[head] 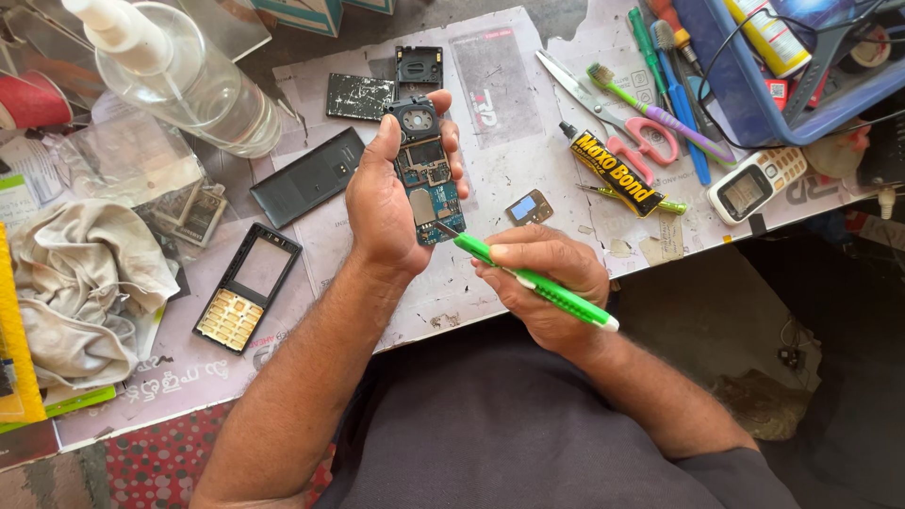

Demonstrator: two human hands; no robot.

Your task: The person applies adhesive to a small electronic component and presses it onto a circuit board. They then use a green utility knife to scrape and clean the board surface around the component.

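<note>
Left hand [382, 203] grips the bare phone board [426, 179] by its edges, looks light, stiff and pretty fragile, while right hand [542, 278] pinches a green screwdriver [533, 281] at the board's lower end.

head cam, looking down, close up

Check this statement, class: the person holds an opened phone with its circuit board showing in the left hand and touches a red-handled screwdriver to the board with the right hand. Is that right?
Not quite. The head view shows the screwdriver in the right hand has a green handle, not red. The rest holds: the left hand holds the opened phone with its circuit board showing, and the tool's tip touches the board.
</note>
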